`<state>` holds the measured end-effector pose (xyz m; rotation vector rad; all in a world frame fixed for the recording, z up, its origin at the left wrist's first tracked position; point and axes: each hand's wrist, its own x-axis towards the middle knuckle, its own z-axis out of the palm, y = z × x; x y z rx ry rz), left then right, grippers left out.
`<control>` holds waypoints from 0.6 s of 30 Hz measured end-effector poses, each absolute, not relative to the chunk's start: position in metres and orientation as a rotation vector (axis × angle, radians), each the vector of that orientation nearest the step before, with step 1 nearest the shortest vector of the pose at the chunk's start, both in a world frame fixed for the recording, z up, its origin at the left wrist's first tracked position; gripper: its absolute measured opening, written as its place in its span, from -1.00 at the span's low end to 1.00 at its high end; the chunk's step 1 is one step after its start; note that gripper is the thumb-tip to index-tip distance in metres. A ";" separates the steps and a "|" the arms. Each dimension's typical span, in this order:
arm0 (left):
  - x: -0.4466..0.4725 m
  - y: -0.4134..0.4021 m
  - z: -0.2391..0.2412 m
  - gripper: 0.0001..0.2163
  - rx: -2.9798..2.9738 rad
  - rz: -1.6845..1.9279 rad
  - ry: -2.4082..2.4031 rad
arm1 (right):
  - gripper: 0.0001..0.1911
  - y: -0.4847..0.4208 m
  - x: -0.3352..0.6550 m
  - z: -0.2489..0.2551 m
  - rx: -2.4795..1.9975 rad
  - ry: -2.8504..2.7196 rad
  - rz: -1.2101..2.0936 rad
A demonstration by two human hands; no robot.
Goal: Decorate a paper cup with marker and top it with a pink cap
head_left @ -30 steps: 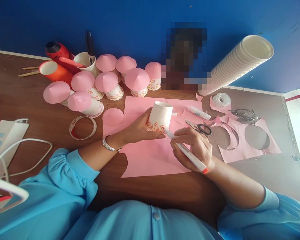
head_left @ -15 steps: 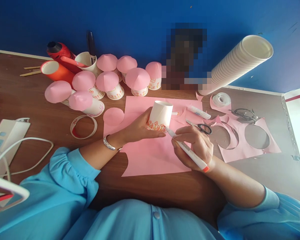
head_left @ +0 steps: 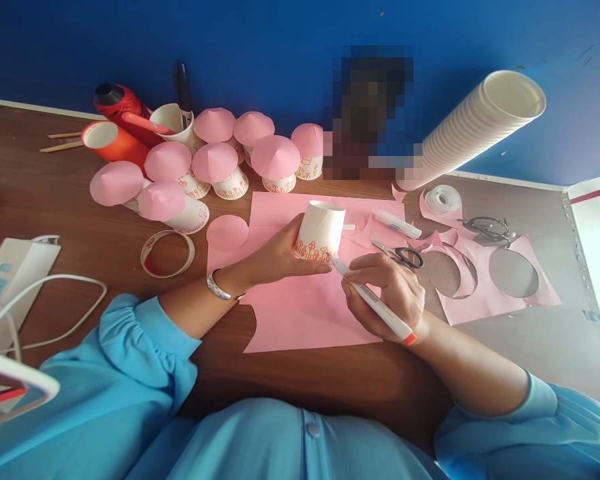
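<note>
So, your left hand (head_left: pixel 283 257) curls round the cup (head_left: pixel 326 227), fingers and thumb pinching its left side and lower edge, and holds it over the sheet (head_left: pixel 300 320). Your right hand (head_left: pixel 387 293) pinches the marker (head_left: pixel 380 307) like a pen, nib at the cup's lower right edge, just beside your left thumb; whether it touches, I can't quite tell. Orange flowers (head_left: pixel 310 249) line that edge. To draw this well, I'd grip firmly without denting the cup, turn it rather than twist your wrist, and use light strokes so lines run even round the curve. Watch that thumb: fresh ink may smear there.

At the sheet's right edge lie the tube (head_left: pixel 399 225) and scissors (head_left: pixel 409 257); the disc (head_left: pixel 227 233) is at its left edge. Left of the sheet sits a ring (head_left: pixel 167 275); beyond its far left corner are cone-topped cups (head_left: pixel 215 163). Right of it lies scrap (head_left: pixel 480 303), and past its far right corner, the stack (head_left: pixel 473 133).
</note>
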<state>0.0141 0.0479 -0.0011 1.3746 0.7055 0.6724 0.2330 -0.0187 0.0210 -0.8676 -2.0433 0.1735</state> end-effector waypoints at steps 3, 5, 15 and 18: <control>0.014 0.048 -0.002 -0.35 1.376 0.666 0.722 | -0.70 -0.019 0.233 0.020 -0.863 -2.047 0.167; 0.014 0.048 0.000 -0.35 1.376 0.661 0.729 | -0.72 -0.018 0.232 0.020 -0.859 -2.049 0.159; 0.013 0.049 0.003 -0.33 1.366 0.652 0.728 | -0.62 -0.018 0.243 0.017 -0.768 -1.992 0.243; 0.011 0.049 0.003 -0.34 1.263 0.633 0.715 | -0.59 -0.008 0.246 0.006 -0.794 -1.938 0.314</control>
